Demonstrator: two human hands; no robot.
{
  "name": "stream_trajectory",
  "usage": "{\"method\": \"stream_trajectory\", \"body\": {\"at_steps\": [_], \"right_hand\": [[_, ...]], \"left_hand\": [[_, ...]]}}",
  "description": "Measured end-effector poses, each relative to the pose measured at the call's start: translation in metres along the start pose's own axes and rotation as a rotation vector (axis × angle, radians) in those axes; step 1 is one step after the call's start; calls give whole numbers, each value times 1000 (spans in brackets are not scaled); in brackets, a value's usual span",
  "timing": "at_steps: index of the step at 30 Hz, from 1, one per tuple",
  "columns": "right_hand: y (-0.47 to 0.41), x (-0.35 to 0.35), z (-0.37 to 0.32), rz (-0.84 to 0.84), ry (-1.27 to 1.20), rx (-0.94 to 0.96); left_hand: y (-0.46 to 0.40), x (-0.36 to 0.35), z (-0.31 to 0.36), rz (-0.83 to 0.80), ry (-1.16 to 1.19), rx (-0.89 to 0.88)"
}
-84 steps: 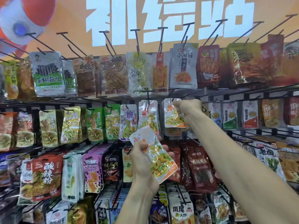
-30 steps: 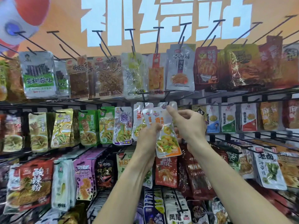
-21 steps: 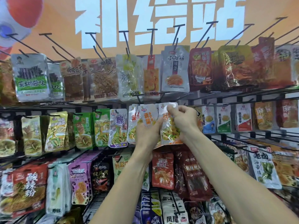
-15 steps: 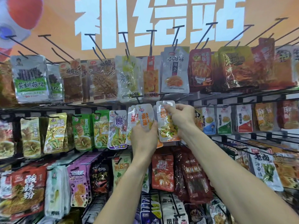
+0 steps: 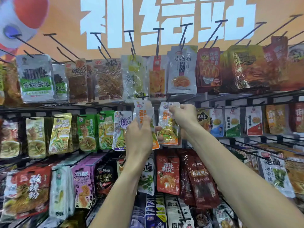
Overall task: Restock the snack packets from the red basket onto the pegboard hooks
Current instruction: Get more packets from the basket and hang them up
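Foil-clear packet (image 5: 168, 127) pinched by right hand (image 5: 184, 115); left hand (image 5: 139, 137) gripped another packet (image 5: 144, 112); its hang-hole should line up squarely with the hook above.

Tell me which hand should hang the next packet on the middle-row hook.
Left, probably. The left hand already grips a loose packet raised beside the hook, while the right hand pinches the top of the hanging packet.

My left grip (image 5: 139, 134) holds a clear packet (image 5: 144, 116) upright by its lower half; orange lettering, a red-and-blue logo at its top. My right grip (image 5: 184, 114) pinches the top edge of a matching packet (image 5: 167, 127) just beside it, yellow-green snack showing through above an orange bottom band. Both sit just below black hooks (image 5: 144, 96) in the middle row.
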State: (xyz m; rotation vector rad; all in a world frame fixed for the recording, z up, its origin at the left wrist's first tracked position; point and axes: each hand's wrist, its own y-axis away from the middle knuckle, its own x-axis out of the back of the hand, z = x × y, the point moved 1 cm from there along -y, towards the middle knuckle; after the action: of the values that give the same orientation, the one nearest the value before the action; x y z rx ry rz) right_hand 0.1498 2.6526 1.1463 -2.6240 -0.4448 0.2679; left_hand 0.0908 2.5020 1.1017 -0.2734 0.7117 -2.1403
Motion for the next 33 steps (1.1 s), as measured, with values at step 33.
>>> {"method": "stream_trajectory", "body": {"at_steps": [33], "right_hand": [[0, 16, -12, -102, -82, -114]], "left_hand": [[-36, -12, 6, -442, 108, 174]]}}
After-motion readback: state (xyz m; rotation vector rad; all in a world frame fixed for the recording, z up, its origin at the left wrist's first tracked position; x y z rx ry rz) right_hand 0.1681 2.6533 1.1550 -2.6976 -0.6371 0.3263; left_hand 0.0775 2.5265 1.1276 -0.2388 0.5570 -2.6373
